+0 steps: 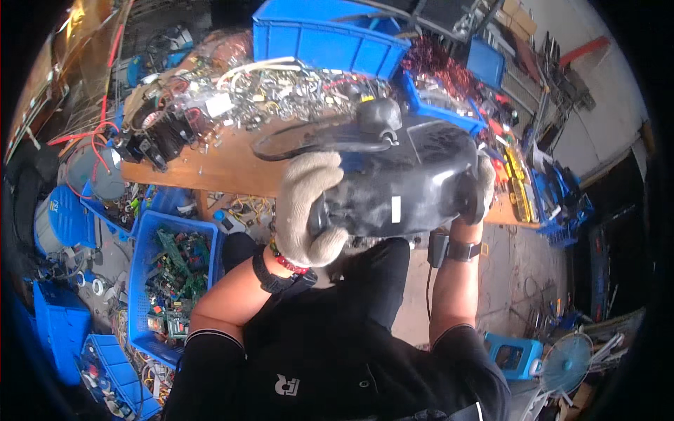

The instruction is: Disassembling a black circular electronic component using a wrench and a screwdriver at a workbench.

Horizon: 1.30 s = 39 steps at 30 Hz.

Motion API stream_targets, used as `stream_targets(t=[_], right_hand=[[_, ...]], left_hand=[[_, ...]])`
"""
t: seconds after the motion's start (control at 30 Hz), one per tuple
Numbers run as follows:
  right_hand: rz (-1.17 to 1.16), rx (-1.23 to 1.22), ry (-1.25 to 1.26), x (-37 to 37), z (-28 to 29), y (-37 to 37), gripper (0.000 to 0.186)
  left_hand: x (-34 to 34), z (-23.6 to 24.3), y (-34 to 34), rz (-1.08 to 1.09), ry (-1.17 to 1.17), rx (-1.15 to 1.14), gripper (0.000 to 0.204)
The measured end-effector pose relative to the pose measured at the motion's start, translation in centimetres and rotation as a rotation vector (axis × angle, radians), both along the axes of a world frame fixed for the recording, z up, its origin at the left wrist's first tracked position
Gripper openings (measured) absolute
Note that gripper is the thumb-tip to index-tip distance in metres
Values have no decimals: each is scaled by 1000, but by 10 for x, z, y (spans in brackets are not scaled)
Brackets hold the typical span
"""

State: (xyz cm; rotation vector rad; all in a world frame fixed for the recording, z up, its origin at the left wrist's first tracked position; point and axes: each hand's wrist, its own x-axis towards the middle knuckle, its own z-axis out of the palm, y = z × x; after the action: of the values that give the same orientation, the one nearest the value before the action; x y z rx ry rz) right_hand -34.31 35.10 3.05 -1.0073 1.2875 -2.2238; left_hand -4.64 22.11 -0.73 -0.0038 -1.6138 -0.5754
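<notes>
In front of my chest I hold a large, rounded black plastic appliance body (pixel 386 193) with a small white label on the side facing me. My left hand (pixel 302 207), in a beige knit glove, curls around its left end, thumb below and fingers above. The other end is gripped by my right hand (pixel 486 181), gloved as well; most of its fingers are hidden behind the casing. Behind the body, a black cable loop (pixel 281 144) and a dark rounded part (pixel 379 114) lie at the wooden table (pixel 232 172); I cannot tell whether they are joined to it.
Small metal parts (pixel 281 95) are heaped along the table's far side, before a big blue crate (pixel 330 45). Yellow-handled tools (pixel 518 179) lie at the right edge. On the lower left stands a blue basket (pixel 144 281) of green circuit boards. A blue stool (pixel 516 354) and fan (pixel 567 363) are lower right.
</notes>
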Motion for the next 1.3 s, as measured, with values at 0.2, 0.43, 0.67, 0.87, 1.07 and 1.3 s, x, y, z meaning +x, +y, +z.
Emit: stream_targets(t=[0.2, 0.43, 0.67, 0.87, 1.07, 1.3], right_hand=[[46, -12, -112, 4, -44, 33, 43], [-37, 11, -387, 22, -40, 38, 61], [-146, -17, 148, 15, -32, 22, 46], [-88, -112, 170, 14, -5, -6, 37], [-186, -16, 417, 18, 26, -24, 29], [-98, 85, 553, 41, 81, -79, 38]], left_hand=[[14, -37, 17, -28, -43, -75, 64], [17, -50, 25, -19, -75, -114, 58], [28, -38, 7, 43, -139, -2, 71], [31, -33, 10, 20, -162, 9, 71], [34, -20, 9, 93, -114, 1, 64], [85, 36, -23, 308, -459, 7, 43]])
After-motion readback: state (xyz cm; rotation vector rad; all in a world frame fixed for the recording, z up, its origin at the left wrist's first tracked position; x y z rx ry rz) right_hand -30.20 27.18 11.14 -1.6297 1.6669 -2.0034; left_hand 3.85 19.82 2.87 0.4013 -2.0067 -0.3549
